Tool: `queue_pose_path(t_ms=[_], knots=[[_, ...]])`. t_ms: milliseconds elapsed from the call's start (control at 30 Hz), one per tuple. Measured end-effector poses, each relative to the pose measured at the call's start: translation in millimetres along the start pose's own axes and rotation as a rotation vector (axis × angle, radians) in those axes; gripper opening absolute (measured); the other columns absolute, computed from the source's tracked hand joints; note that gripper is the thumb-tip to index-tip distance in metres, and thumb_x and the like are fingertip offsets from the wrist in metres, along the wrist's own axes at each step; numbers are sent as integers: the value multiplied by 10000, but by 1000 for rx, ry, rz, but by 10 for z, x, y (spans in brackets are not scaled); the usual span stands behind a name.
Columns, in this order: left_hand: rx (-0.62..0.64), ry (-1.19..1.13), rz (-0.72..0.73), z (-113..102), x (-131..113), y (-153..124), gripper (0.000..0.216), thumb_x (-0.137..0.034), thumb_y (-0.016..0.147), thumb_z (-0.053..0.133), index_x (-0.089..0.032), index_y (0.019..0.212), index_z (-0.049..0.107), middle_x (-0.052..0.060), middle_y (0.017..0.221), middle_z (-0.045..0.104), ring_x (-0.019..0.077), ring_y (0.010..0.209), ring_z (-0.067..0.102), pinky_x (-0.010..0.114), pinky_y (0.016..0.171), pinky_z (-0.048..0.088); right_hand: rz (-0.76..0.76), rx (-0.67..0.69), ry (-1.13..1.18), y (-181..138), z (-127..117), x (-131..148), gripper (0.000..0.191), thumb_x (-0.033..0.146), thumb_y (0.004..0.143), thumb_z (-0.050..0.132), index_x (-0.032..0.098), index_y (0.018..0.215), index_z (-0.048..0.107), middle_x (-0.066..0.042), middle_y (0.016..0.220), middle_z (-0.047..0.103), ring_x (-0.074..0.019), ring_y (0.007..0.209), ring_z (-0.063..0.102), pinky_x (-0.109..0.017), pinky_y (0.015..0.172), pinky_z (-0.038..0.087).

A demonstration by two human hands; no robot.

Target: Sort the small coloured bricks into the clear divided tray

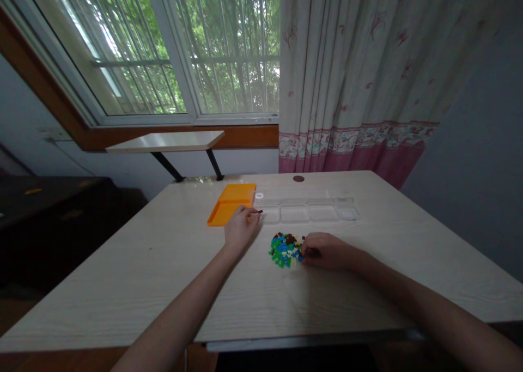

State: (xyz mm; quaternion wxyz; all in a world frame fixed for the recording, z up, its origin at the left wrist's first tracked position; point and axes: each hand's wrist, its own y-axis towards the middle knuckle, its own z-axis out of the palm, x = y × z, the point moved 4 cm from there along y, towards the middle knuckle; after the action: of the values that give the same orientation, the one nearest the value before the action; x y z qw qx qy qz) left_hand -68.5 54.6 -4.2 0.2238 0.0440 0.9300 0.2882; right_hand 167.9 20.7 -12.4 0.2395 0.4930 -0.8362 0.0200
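A small heap of tiny coloured pieces (pixel 285 249), green, blue, brown and yellow, lies on the pale wooden table (pixel 163 285). My right hand (pixel 324 250) rests at the heap's right edge, fingers curled in a pinch among the pieces. My left hand (pixel 240 226) is further back and left, pinching a small dark piece (pixel 259 212) over the left end of a clear compartment tray (pixel 310 208). An orange lid (pixel 232 203) lies just left of that tray.
A round cable hole (pixel 298 178) sits near the table's far edge. Behind are a window (pixel 171 50) with a narrow shelf (pixel 163 141), a flowered pink curtain (pixel 368 72), and a dark cabinet (pixel 53 208) at the left.
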Motion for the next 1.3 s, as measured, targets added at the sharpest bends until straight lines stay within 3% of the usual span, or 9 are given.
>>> queue_pose_path(t_ms=[200, 433, 567, 1033, 1300], knots=[[54, -11, 29, 21, -30, -28, 236, -387, 791, 509, -202, 838, 647, 41, 846, 563, 165, 754, 564, 257, 627, 433, -15, -3, -13, -8, 27, -23, 184, 321, 823, 505, 176, 819, 619, -39, 729, 591, -137, 689, 531, -242, 653, 399], [298, -304, 493, -54, -553, -265, 199, -280, 798, 518, -187, 940, 621, 46, 839, 557, 128, 784, 555, 230, 691, 455, 102, -110, 152, 3, 1, -71, 227, 327, 843, 467, 154, 802, 609, -19, 672, 587, -101, 581, 500, -206, 561, 385], [358, -296, 623, -26, -711, -399, 243, -310, 801, 521, -194, 1000, 600, 49, 849, 576, 120, 747, 565, 217, 646, 458, 198, -128, 338, 16, 26, -97, 300, 389, 856, 438, 144, 775, 592, 9, 613, 544, -78, 521, 451, -180, 494, 353], [339, -233, 666, 17, -787, -452, 213, -305, 836, 474, -199, 949, 620, 45, 825, 594, 107, 705, 581, 197, 614, 461, 281, -146, 487, 64, 84, -86, 346, 445, 824, 467, 133, 750, 598, 21, 574, 507, -80, 514, 421, -187, 480, 328], [308, -268, 565, -6, -757, -397, 165, -258, 809, 495, -190, 888, 622, 42, 803, 603, 110, 703, 580, 196, 610, 454, 195, -272, 303, 79, 8, -45, 247, 370, 842, 472, 157, 863, 595, -8, 705, 582, -99, 607, 485, -207, 574, 383]])
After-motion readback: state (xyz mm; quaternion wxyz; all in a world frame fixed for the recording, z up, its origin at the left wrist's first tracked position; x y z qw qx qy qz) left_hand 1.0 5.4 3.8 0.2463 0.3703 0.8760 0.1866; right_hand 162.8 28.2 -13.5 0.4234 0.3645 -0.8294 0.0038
